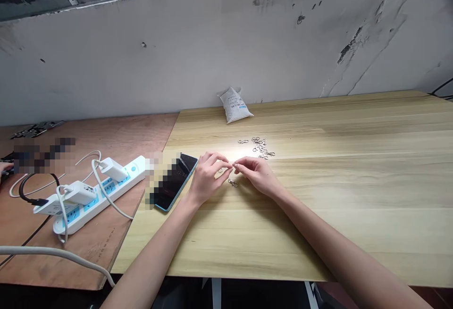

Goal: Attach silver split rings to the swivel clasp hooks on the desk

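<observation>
My left hand (pixel 211 174) and my right hand (pixel 259 175) meet fingertip to fingertip above the light wooden table. Both are closed in a pinch on something very small, mostly hidden by the fingers, that I cannot make out. Just below the fingertips lies a single metal swivel clasp (pixel 232 183) on the wood. Under my left fingers a small bit of metal (pixel 220 171) shows partly. Beyond my hands is a loose pile of metal clasps (pixel 261 146), with one clasp (pixel 243 141) a little apart on its left.
A phone (pixel 177 181) lies left of my left hand. Further left, a white power strip (pixel 101 196) with plugged-in chargers and cables rests on a reddish board (pixel 116 247). A white plastic packet (pixel 235 105) sits by the wall. Part of another person's hand (pixel 4 167) shows at the left edge.
</observation>
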A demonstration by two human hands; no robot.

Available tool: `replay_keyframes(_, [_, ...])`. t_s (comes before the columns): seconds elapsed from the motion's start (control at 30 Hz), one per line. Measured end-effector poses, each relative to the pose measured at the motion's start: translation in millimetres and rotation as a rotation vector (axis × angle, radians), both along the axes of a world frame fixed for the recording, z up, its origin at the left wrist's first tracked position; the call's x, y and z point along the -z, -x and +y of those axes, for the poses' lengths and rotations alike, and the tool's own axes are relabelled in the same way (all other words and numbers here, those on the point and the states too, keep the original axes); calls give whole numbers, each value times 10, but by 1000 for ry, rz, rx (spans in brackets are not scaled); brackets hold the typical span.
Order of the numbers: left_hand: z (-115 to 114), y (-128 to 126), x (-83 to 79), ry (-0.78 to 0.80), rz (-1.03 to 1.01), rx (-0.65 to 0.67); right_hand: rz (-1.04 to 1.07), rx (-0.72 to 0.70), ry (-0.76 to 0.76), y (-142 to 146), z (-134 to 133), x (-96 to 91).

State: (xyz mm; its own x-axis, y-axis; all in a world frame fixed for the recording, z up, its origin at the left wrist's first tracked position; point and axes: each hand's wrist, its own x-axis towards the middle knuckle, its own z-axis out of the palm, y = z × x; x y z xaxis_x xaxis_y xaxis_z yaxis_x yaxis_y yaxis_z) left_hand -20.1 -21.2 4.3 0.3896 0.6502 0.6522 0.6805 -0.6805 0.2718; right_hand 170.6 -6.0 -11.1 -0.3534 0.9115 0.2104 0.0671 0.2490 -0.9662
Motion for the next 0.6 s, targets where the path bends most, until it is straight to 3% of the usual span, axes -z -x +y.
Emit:
replay_keyframes(0.23, [-19,-21,-12,57,-61,-43,-101,113,-177,43,-71,-18])
replay_keyframes(0.37, [-18,-38,-9,300,-251,-74,-229,194,-348,46,-89,-3])
replay_keyframes(0.5, [13,-37,16,581,-466,-17,-354,271,-474,41,-82,34])
replay_keyframes(0.6, [27,-43,18,682,-582,33,-425,284,-560,41,-77,58])
